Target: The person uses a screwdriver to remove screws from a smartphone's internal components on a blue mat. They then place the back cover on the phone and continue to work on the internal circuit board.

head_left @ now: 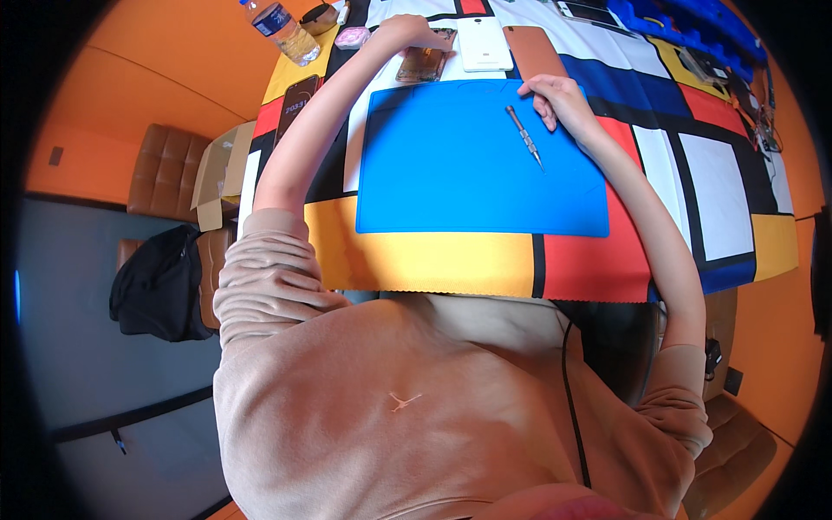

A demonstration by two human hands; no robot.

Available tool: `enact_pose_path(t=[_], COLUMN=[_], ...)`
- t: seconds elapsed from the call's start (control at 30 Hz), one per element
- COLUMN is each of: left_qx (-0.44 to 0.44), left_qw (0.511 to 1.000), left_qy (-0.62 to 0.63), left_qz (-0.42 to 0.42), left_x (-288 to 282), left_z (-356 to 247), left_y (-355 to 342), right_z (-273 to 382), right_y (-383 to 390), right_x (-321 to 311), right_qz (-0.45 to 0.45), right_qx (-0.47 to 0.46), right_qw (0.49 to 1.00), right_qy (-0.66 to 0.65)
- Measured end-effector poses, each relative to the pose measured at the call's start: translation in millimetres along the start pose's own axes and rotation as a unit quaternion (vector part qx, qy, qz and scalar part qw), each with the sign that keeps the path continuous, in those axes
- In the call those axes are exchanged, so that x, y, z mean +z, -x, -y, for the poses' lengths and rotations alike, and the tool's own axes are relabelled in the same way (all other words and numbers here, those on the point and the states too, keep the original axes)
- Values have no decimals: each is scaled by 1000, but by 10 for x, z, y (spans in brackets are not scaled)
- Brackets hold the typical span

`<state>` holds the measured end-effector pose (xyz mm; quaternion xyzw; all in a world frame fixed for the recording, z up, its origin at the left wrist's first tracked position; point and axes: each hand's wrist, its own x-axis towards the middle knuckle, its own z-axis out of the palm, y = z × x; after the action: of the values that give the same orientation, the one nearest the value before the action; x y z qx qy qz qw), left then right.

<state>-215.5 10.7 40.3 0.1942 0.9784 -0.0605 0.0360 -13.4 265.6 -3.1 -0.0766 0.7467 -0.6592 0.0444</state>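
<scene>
My left hand point(414, 33) reaches to the back of the table, fingers bent over the top end of a brown, partly see-through phone-like item point(419, 68), which it grips. Right of that lie a white phone point(484, 45) and a flat copper-brown piece point(536, 57). My right hand point(559, 108) is at the upper right of the blue mat point(459, 160), index finger stretched loosely toward the mat's edge, other fingers curled apart from it, holding nothing visible. A metal screwdriver point(524, 137) lies on the mat just left of it.
A patterned cloth point(416, 260) covers the table. At back left stand a bottle point(290, 39), pink container point(352, 36) and dark phone point(295, 113). A blue organizer point(685, 26) and cables point(752, 121) sit at right. A box point(212, 173) and bag point(152, 282) are beside the table.
</scene>
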Motion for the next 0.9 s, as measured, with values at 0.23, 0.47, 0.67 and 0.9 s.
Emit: enact_pose_path(t=[0.23, 0.47, 0.67, 0.9], left_qx=[43, 55, 59, 58], left_qw=[999, 998, 998, 998], left_qy=[9, 22, 12, -3], left_qz=[-13, -8, -8, -12], left_x=[25, 44, 56, 95], left_z=[-56, -65, -96, -127], left_y=[-155, -56, -82, -115], right_z=[-7, -36, -39, -47], right_y=[-7, -14, -22, -22], right_x=[1, -14, -15, -24], right_qz=[1, 2, 1, 8], right_qx=[-4, -6, -13, -12], right_qw=[1000, 1000, 1000, 1000], right_qy=[1, 4, 7, 8])
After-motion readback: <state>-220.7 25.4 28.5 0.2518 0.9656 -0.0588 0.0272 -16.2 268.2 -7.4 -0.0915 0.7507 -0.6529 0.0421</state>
